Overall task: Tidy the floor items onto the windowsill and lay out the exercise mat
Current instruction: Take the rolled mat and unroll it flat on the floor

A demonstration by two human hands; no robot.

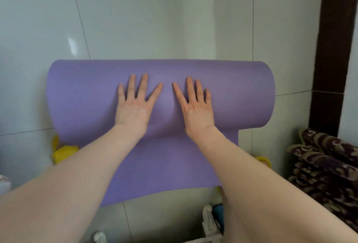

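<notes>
A purple exercise mat (242, 95) lies on the pale tiled floor (135, 20), mostly still rolled, with a short flat stretch unrolled toward me. My left hand (135, 105) and my right hand (195, 107) rest flat on top of the roll, side by side near its middle, fingers spread and holding nothing. Yellow items (64, 151) stick out from under the mat's left edge, and another yellow bit (263, 160) shows at its right edge.
Dark patterned cushions (325, 167) are stacked at the right, beside a dark brown frame (333, 49). White ornate furniture parts (210, 221) stand near the bottom edge. A pale object (3, 182) peeks in at the left edge.
</notes>
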